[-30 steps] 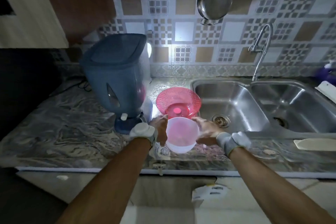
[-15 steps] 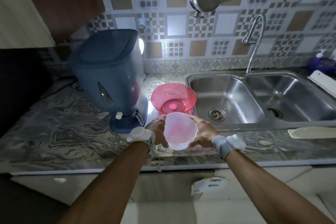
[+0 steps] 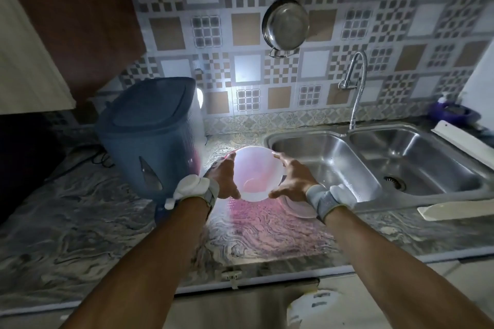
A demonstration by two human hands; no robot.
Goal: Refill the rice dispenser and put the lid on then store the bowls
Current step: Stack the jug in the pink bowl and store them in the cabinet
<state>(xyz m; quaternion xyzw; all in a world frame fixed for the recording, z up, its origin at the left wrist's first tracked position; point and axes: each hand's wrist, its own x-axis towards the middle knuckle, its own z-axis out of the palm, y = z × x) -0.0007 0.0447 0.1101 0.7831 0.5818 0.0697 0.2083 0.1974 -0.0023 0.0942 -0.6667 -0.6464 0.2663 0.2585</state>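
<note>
- The rice dispenser (image 3: 152, 139), just left of the left hand (image 3: 226, 179), stands on the surface (image 3: 80, 222) with its lid on, so refilling looks done.
- The white bowl (image 3: 256, 172) is not yet stored; it is held between both hands, above the surface.
- The right hand (image 3: 292, 180) and the left each curl round the bowl's sides, forearms reaching forward.

1 white bowl (image 3: 258, 173), 1 blue rice dispenser (image 3: 152, 136), 2 sink basins (image 3: 374, 160), 1 hanging pan (image 3: 285, 24), 2 hands (image 3: 292, 177)
</note>
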